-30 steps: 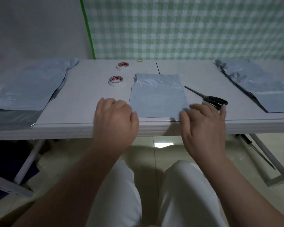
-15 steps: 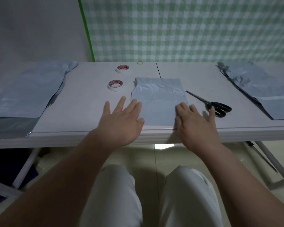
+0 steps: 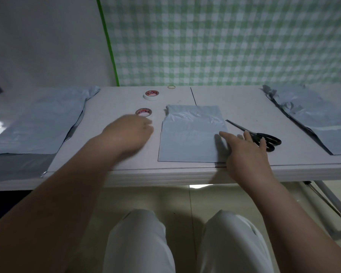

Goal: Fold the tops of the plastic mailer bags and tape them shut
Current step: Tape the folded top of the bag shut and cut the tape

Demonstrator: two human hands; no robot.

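Although the mailer bag lying flat at the middle of the table's front edge seems to have its far end already turned over, since a crinkled band crosses it there, no tape shows on it, so I judge the fold done and the sealing yet to come. The left hand is blurred just in front of the nearer tape roll, and I cannot tell whether its grip is wide or closed on anything. The right hand has a loose, wide grip with straight fingers resting on the bag's right edge, beside the scissors. A second tape roll sits nearer the back edge. More bags lie in a left pile and a right pile at the table's ends; which of these are finished I cannot tell, so much probably remains.
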